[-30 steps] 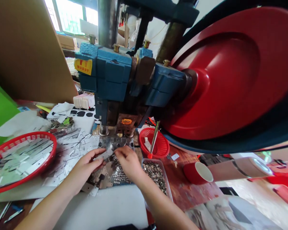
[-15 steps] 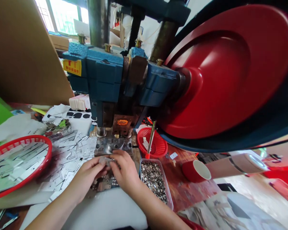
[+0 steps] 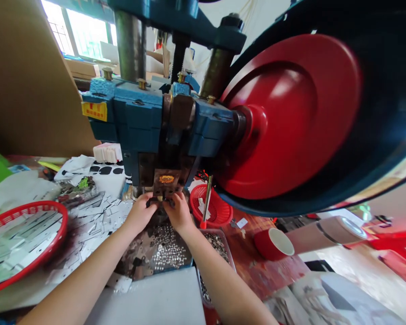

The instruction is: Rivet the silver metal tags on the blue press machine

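Note:
My left hand (image 3: 141, 212) and my right hand (image 3: 180, 213) are under the ram of a blue press (image 3: 138, 122), one on each side of its die. Thumb and fingers of both are pinched together at the die's front edge, seemingly on a small flat metal plate, mostly hidden by the fingers and the shadow. Just above, between the fingertips, is the brass-coloured punch tip (image 3: 160, 198). Below my wrists lies a tray (image 3: 188, 262) with small shiny metal parts (image 3: 169, 250) and thin flat metal plates (image 3: 138, 253).
A red flywheel (image 3: 291, 117) fills the upper right. Right of my forearm stands a clear box (image 3: 228, 253) of small metal pieces, with a red basket (image 3: 219, 212) behind it. A red cup (image 3: 274, 243) is farther right. Left are a large red basket (image 3: 62, 225) and scattered white plates (image 3: 88, 225).
Both hands have moved forward from above the tray to the die under the ram, and the tray's shiny parts have come into view. The camera view has shifted slightly.

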The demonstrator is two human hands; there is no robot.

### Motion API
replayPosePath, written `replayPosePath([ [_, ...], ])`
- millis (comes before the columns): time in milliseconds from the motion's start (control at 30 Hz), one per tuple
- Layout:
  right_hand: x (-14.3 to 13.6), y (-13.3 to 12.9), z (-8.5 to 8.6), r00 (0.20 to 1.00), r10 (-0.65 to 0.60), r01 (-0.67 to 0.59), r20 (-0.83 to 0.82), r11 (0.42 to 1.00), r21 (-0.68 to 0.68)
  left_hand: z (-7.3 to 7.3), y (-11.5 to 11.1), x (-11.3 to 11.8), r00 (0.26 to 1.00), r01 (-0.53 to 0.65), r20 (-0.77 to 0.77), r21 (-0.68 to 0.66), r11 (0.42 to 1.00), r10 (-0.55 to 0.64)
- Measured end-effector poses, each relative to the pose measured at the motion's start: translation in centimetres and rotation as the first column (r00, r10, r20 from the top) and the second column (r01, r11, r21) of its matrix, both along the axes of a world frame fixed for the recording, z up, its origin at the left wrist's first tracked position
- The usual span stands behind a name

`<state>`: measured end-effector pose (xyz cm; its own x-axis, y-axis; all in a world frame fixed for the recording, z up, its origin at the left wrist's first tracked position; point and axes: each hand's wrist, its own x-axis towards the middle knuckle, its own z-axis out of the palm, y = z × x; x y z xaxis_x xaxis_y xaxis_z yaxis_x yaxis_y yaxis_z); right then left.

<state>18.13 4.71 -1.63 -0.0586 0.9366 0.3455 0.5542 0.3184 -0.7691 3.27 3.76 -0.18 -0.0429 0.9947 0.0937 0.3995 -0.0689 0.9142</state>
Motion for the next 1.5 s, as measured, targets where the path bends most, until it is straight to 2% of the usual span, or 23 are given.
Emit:
replayPosePath([
  [133, -0.1, 0.6, -0.8, 0.997, 0.043, -0.046, -0.057, 0.998, -0.042, -0.8, 0.1, -0.3, 0.996, 0.068, 0.065, -0.093, 0.993, -0.062],
  [300, -0.3, 0.9, -0.4, 0.996, 0.074, -0.080, -0.055, 0.991, -0.105, -1.1, 0.6, -0.3, 0.995, 0.093, 0.042, -0.123, 0.988, -0.089],
  [433, -0.4, 0.6, 0.3, 0.998, 0.047, -0.052, -0.042, 0.992, -0.119, -0.2, 0.4, -0.4, 0.996, 0.086, -0.032, -0.086, 0.993, -0.089],
  [567, 1.0, -1.5, 0.7, 0.994, 0.007, -0.013, -0.113, 0.998, -0.055, 1.0, -2.2, -2.4, 0.988, 0.022, -0.156, -0.007, 1.000, -0.023],
  [667, 2.9, -3.7, 0.8, 0.992, 0.045, -0.053, -0.121, 0.997, -0.064, 0.9, -5.4, -4.4, 0.898, 0.197, -0.390, -0.064, 0.978, -0.206],
  [733, 3.9, -4.8, 0.7, 0.994, 0.064, -0.074, -0.091, 0.990, -0.116, 0.4, -7.2, -5.0, 0.820, 0.264, -0.496, -0.117, 0.957, -0.287],
  [833, 4.9, -5.6, 0.3, 0.996, 0.063, -0.073, -0.059, 0.982, -0.175, -0.4, -8.5, -4.5, 0.737, 0.265, -0.604, -0.154, 0.952, -0.303],
  [1000, 5.8, -5.5, -0.7, 0.999, 0.028, -0.024, 0.025, 0.992, -0.124, -0.7, -8.0, -2.7, 0.634, 0.180, -0.724, -0.203, 0.962, -0.271],
  [1133, 6.1, -5.6, -0.9, 0.965, 0.020, -0.021, 0.262, 1.000, 0.003, -1.0, -7.9, -2.6, 0.641, 0.155, -0.729, -0.182, 0.971, -0.240],
  [1267, 5.7, -5.9, -0.7, 0.849, 0.058, -0.098, 0.524, 0.994, 0.049, -1.6, -8.1, -2.9, 0.673, 0.153, -0.707, -0.154, 0.976, -0.217],
  [1367, 5.2, -6.0, -0.9, 0.822, 0.034, -0.102, 0.568, 0.991, 0.087, -1.9, -8.2, -2.8, 0.695, 0.155, -0.689, -0.135, 0.979, -0.205],
  [1500, 4.9, -5.8, -1.4, 0.858, 0.015, -0.091, 0.513, 0.988, 0.124, -2.1, -8.3, -2.7, 0.711, 0.153, -0.677, -0.119, 0.981, -0.193],
])
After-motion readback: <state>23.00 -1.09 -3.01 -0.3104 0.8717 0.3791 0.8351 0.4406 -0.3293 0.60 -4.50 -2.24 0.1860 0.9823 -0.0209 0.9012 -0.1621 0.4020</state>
